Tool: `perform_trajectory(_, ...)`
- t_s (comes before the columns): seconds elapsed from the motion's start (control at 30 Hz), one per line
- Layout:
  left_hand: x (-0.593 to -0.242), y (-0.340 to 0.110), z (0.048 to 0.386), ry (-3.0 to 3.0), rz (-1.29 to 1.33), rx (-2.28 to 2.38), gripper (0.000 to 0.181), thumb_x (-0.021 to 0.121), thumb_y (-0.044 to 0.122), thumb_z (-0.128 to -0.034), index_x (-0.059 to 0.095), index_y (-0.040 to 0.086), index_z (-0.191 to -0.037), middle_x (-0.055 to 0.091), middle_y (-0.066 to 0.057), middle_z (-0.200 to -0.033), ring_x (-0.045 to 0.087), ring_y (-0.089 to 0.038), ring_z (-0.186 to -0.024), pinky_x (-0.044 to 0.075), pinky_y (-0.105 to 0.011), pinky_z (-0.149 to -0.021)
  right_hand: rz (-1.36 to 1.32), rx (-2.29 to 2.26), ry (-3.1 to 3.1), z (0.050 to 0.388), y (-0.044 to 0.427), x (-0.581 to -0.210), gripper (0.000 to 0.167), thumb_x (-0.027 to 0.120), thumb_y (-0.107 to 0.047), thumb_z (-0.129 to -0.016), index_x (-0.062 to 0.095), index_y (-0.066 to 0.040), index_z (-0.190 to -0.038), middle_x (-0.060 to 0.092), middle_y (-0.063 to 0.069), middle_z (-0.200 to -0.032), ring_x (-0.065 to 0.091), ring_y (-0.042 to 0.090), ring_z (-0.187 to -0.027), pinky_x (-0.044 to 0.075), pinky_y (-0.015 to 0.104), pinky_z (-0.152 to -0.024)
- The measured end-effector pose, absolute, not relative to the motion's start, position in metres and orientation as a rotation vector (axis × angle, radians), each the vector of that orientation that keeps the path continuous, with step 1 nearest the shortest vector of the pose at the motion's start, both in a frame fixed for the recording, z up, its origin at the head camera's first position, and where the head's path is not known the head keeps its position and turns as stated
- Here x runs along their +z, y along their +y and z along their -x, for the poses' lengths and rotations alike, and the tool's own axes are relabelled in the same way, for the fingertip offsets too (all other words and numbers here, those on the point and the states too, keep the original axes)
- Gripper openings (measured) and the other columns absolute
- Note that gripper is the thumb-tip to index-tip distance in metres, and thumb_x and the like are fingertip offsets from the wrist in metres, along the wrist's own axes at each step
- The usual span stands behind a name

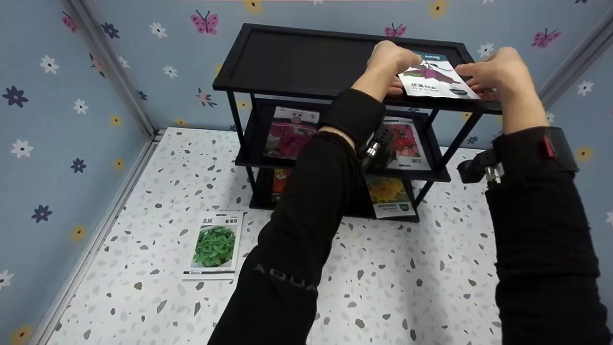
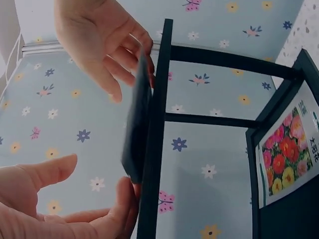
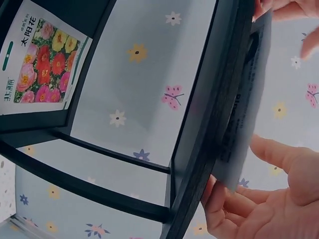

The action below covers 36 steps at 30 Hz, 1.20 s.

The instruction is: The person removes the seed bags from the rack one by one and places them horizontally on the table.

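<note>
A seed packet (image 1: 433, 79) with a purple plant picture lies at the right end of the black rack's top shelf (image 1: 306, 57). At its left edge is my left hand (image 1: 390, 60); the fingertips touch the edge, while the thumb stands apart from it in the left wrist view. My right hand (image 1: 500, 72) is at the opposite edge, fingers by the packet's side and thumb (image 3: 269, 149) raised near its face. Both wrist views show the packet (image 2: 137, 124) edge-on, close against the shelf board. Whether it lies fully flat cannot be told.
On the middle shelf lie a pink-flower packet (image 1: 292, 134) and a red-flower packet (image 1: 407, 143). The bottom shelf holds a yellow-flower packet (image 1: 389, 194) and an orange-red one (image 1: 280, 182). A green-leaf packet (image 1: 215, 247) lies on the speckled surface (image 1: 143, 287), left of the rack.
</note>
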<state>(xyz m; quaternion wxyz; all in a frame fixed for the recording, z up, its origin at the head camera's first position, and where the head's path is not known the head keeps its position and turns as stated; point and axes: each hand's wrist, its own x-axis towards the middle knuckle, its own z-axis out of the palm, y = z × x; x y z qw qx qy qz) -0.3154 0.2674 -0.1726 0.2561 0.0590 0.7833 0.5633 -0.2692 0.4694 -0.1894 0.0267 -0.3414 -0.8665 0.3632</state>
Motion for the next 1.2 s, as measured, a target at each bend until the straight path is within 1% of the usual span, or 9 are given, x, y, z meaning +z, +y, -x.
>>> perform_trajectory(0.13, -0.175, 0.265, 0.318, 2.202, -0.151, 1.455, 0.036, 0.064, 0.026, -0.0812, 0.055, 0.017, -0.115, 0.054, 0.002, -0.099, 0.056, -0.012, -0.087, 0.049, -0.02, -0.068, 1.024, 1.126, -2.683, 0.256, 0.446, -0.181, 0.07, 0.06, -0.045, -0.079, 0.038, -0.002, -0.129, 0.049, 0.0, -0.088, 0.049, 0.009, -0.067, 0.044, 0.019, -0.052)
perform_trajectory(0.27, -0.179, 0.263, 0.322, 2.285, -0.169, 1.41, 0.033, 0.067, 0.016, -0.0784, 0.059, 0.015, -0.11, 0.054, 0.003, -0.097, 0.061, -0.01, -0.075, 0.049, -0.017, -0.06, 0.984, 1.215, -2.629, 0.256, 0.444, -0.186, 0.061, 0.07, -0.042, -0.071, 0.049, -0.007, -0.116, 0.045, 0.001, -0.092, 0.047, 0.011, -0.072, 0.044, 0.016, -0.05)
perform_trajectory(0.37, -0.184, 0.258, 0.324, 2.289, -0.175, 1.463, 0.031, 0.07, 0.011, -0.0756, 0.06, 0.011, -0.105, 0.054, 0.002, -0.096, 0.061, -0.011, -0.065, 0.048, -0.015, -0.054, 0.972, 1.273, -2.556, 0.251, 0.433, -0.185, 0.043, 0.073, -0.035, -0.07, 0.054, -0.01, -0.101, 0.043, 0.0, -0.093, 0.046, 0.01, -0.072, 0.044, 0.015, -0.052)
perform_trajectory(0.47, -0.19, 0.249, 0.324, 2.207, -0.188, 1.595, 0.044, 0.072, 0.008, -0.0731, 0.055, 0.009, -0.113, 0.053, -0.001, -0.097, 0.059, -0.011, -0.064, 0.048, -0.016, -0.053, 0.966, 1.351, -2.453, 0.241, 0.418, -0.182, 0.031, 0.069, -0.025, -0.076, 0.058, -0.008, -0.1, 0.047, -0.001, -0.09, 0.049, 0.007, -0.068, 0.046, 0.015, -0.057)
perform_trajectory(0.53, -0.194, 0.243, 0.323, 2.123, -0.19, 1.687, 0.052, 0.072, 0.006, -0.0718, 0.051, 0.008, -0.119, 0.054, -0.002, -0.099, 0.058, -0.012, -0.066, 0.048, -0.016, -0.054, 0.934, 1.444, -2.362, 0.237, 0.413, -0.182, 0.025, 0.071, -0.021, -0.075, 0.061, -0.009, -0.095, 0.051, -0.001, -0.087, 0.053, 0.005, -0.066, 0.047, 0.014, -0.055)
perform_trajectory(0.6, -0.196, 0.235, 0.323, 2.03, -0.193, 1.751, 0.053, 0.072, 0.004, -0.0714, 0.051, 0.006, -0.12, 0.056, -0.004, -0.098, 0.059, -0.012, -0.069, 0.049, -0.016, -0.055, 0.902, 1.566, -2.266, 0.233, 0.411, -0.184, 0.026, 0.073, -0.018, -0.073, 0.063, -0.008, -0.095, 0.055, 0.0, -0.082, 0.057, 0.006, -0.062, 0.048, 0.015, -0.054)
perform_trajectory(0.8, -0.203, 0.209, 0.313, 1.886, -0.299, 1.833, 0.024, 0.069, 0.005, -0.0746, 0.064, -0.002, -0.097, 0.062, -0.008, -0.085, 0.061, -0.016, -0.069, 0.05, -0.019, -0.058, 0.753, 1.845, -2.05, 0.222, 0.4, -0.194, 0.027, 0.075, -0.016, -0.069, 0.066, -0.004, -0.092, 0.062, 0.005, -0.078, 0.062, 0.013, -0.066, 0.051, 0.019, -0.058)
perform_trajectory(0.93, -0.209, 0.193, 0.302, 1.753, -0.371, 1.911, 0.02, 0.066, 0.001, -0.0764, 0.062, -0.006, -0.095, 0.063, -0.013, -0.086, 0.061, -0.019, -0.071, 0.052, -0.023, -0.062, 0.636, 1.989, -1.917, 0.213, 0.391, -0.2, 0.022, 0.075, -0.011, -0.07, 0.064, -0.001, -0.086, 0.063, 0.009, -0.079, 0.062, 0.016, -0.066, 0.052, 0.021, -0.058)
perform_trajectory(1.2, -0.235, 0.164, 0.282, 1.626, -0.559, 2.002, 0.013, 0.063, -0.001, -0.0792, 0.061, -0.01, -0.088, 0.062, -0.015, -0.079, 0.06, -0.02, -0.064, 0.052, -0.031, -0.066, 0.372, 2.028, -1.786, 0.194, 0.365, -0.227, 0.021, 0.071, -0.007, -0.074, 0.061, 0.005, -0.088, 0.062, 0.014, -0.081, 0.062, 0.018, -0.064, 0.052, 0.023, -0.055)
